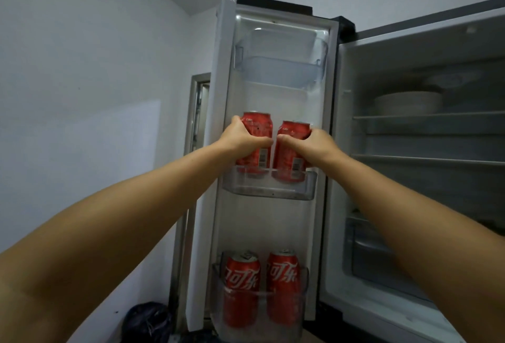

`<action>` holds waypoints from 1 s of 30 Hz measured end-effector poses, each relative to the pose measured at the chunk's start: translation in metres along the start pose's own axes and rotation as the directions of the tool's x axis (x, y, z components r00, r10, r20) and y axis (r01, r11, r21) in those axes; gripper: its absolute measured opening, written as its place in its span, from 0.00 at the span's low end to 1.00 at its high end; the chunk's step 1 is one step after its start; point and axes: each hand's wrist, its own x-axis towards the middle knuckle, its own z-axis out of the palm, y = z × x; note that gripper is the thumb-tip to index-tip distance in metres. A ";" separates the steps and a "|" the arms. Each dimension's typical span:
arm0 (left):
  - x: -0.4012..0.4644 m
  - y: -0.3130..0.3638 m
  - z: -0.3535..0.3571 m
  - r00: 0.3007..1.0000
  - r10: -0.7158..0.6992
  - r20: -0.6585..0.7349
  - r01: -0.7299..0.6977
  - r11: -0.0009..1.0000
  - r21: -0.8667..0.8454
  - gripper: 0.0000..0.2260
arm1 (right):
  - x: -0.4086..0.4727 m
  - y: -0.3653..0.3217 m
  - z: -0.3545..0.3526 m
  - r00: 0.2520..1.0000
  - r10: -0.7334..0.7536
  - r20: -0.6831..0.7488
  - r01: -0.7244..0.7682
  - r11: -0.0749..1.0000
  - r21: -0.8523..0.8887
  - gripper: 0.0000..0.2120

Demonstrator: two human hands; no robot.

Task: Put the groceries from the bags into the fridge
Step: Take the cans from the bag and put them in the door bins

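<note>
The fridge door (221, 74) stands open in front of me. My left hand (243, 137) grips a red cola can (258, 125), and my right hand (318, 143) grips a second red cola can (292, 130) beside it. Both cans stand with their bases in the middle door shelf (270, 191), close together. Two more red cola cans (241, 288) (282, 285) stand upright in the lower door shelf (216, 268). The top door bin (281, 69) holds nothing I can see.
The fridge interior (426, 156) opens to the right, with wire shelves, a stack of white plates (408, 103) on the upper shelf and a drawer (366, 255) lower down. A dark bag (149, 320) lies on the floor at bottom left. A white wall fills the left.
</note>
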 end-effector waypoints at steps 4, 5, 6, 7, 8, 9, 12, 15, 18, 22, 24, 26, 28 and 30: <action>-0.008 -0.008 0.010 0.999 -0.040 0.008 0.038 0.993 0.114 0.33 | -0.003 0.007 0.003 0.998 -0.005 0.057 0.010 0.996 -0.091 0.16; -0.010 -0.009 0.011 0.999 -0.045 0.003 0.044 0.991 0.125 0.33 | -0.003 0.010 0.004 0.998 -0.004 0.064 0.011 0.994 -0.108 0.17; -0.011 -0.009 0.012 0.999 -0.051 -0.004 0.051 0.990 0.133 0.33 | -0.001 0.013 0.006 0.997 0.006 0.076 0.003 0.993 -0.119 0.18; -0.012 -0.009 0.012 0.998 -0.056 -0.011 0.057 0.989 0.140 0.33 | -0.001 0.014 0.006 0.996 0.016 0.086 -0.005 0.992 -0.125 0.19; -0.013 -0.008 0.012 0.998 -0.062 -0.015 0.063 0.987 0.148 0.33 | 0.001 0.015 0.007 0.995 0.025 0.096 -0.012 0.991 -0.132 0.22; -0.014 -0.008 0.013 0.998 -0.066 -0.018 0.067 0.985 0.157 0.34 | 0.003 0.015 0.008 0.995 0.031 0.098 -0.016 0.989 -0.149 0.26; -0.017 -0.009 0.014 0.997 -0.068 -0.032 0.073 0.982 0.176 0.39 | 0.003 0.014 0.012 0.994 0.087 0.061 -0.073 0.976 -0.204 0.42; -0.020 -0.009 0.014 0.995 -0.072 -0.063 0.082 0.983 0.167 0.42 | -0.003 0.013 0.012 0.995 0.095 0.029 -0.086 0.970 -0.227 0.42; -0.025 -0.005 0.017 0.993 -0.055 -0.106 0.077 0.974 0.215 0.46 | -0.011 0.009 0.004 1.000 0.029 0.010 -0.026 0.969 -0.244 0.39; -0.036 -0.001 0.025 0.975 0.107 -0.193 -0.020 0.915 0.404 0.44 | -0.024 0.008 -0.010 0.999 -0.040 0.015 0.043 0.947 -0.319 0.38; -0.039 0.002 0.029 0.954 0.228 -0.196 -0.082 0.824 0.561 0.41 | -0.027 0.009 -0.016 0.998 -0.067 0.011 0.066 0.932 -0.355 0.38; -0.043 0.008 0.036 0.940 0.302 -0.157 -0.138 0.762 0.633 0.39 | -0.029 0.010 -0.022 0.997 -0.072 0.005 0.068 0.920 -0.386 0.38; -0.048 0.018 0.043 0.926 0.359 -0.117 -0.194 0.719 0.668 0.37 | -0.031 0.011 -0.030 0.995 -0.098 -0.012 0.084 0.906 -0.415 0.36; -0.054 0.030 0.049 0.896 0.434 -0.090 -0.254 0.670 0.697 0.34 | -0.035 0.010 -0.038 0.979 -0.197 -0.061 0.144 0.864 -0.483 0.32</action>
